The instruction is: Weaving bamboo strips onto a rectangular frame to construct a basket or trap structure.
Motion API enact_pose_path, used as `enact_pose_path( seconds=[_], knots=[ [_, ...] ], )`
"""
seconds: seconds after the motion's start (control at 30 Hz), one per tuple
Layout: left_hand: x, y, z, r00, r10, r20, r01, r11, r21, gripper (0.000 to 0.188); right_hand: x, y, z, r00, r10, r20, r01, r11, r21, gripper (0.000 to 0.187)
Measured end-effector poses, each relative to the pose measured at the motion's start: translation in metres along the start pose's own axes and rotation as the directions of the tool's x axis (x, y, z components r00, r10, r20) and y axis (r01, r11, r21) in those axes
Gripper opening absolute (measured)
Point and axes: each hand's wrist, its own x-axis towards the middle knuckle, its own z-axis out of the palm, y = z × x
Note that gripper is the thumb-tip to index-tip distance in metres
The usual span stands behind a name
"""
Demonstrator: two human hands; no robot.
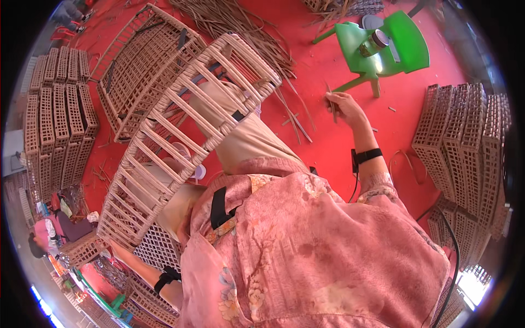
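Observation:
Across my lap lies a woven basket-like frame [143, 141], tilted, with brown wrapped rims and slats between them. My right hand [344, 105] is raised over the red floor to its right, fingers pinched on a thin brown strip [333, 110]. My left hand [113, 247] is at the near left end of the frame. Its fingers are hidden there, so I cannot tell their grip. Beyond the frame another woven basket [143, 68] rests on the floor.
Loose brown strips [232, 27] lie heaped at the far middle. A green plastic chair [377, 46] holds a lidded jar [374, 43]. Stacked woven baskets stand at left [60, 115] and right [465, 142]. Another person [63, 227] is at the left. A black cable [455, 257] runs along my right side.

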Motion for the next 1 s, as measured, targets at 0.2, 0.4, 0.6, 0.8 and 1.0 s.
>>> enact_pose_path(
  seconds=[0.2, 0.4, 0.6, 0.8, 1.0],
  knots=[
    [-0.006, 0.015, 0.003, 0.999, -0.018, -0.026, 0.018, 1.000, 0.003, 0.061, -0.090, -0.143, 0.016, 0.760, -0.614, 0.213, 0.086, 0.420, 0.903, 0.015],
    [-0.002, 0.013, 0.001, 1.000, -0.023, -0.006, 0.023, 1.000, 0.005, 0.060, -0.102, -0.179, 0.009, 0.636, -0.763, 0.117, 0.587, 0.577, 0.568, 0.020],
    [0.015, 0.015, -0.025, 1.000, 0.012, 0.002, -0.012, 1.000, 0.021, 0.060, 0.108, 0.049, 0.009, 0.970, -0.037, -0.242, 0.041, 0.999, 0.014, 0.024],
    [0.054, 0.031, -0.097, 0.999, -0.005, 0.039, 0.004, 1.000, 0.016, 0.060, 0.169, 0.279, -0.001, 0.917, 0.275, -0.287, -0.366, 0.869, -0.335, 0.027],
    [0.083, 0.070, -0.156, 0.998, -0.039, 0.047, 0.038, 0.999, 0.039, 0.059, 0.189, 0.305, 0.020, 0.851, 0.251, -0.461, -0.430, 0.837, -0.339, 0.027]
  ],
)
